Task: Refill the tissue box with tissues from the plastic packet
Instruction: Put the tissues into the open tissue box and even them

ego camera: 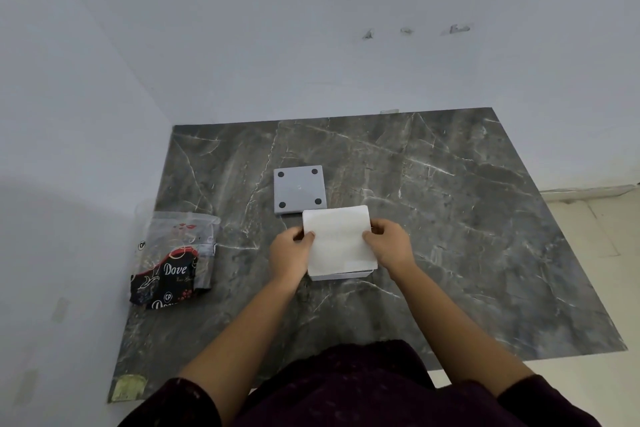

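Dark marble counter (450,218) fills the corner. My left hand (290,253) and right hand (389,246) have fingers clamped on the white tissues (337,241) over the grey tissue box (346,275). Its base panel (300,189) lies just beyond; the plastic packet (175,256) sits left.

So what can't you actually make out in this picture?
Head view only:
- The tissue box: just a grey sliver shows; the tissue stack held by the left hand and right hand covers it, so its fill is unknown.
- The plastic packet: crumpled; contents unclear, small print too small.
- The grey lid: its underside is hidden.
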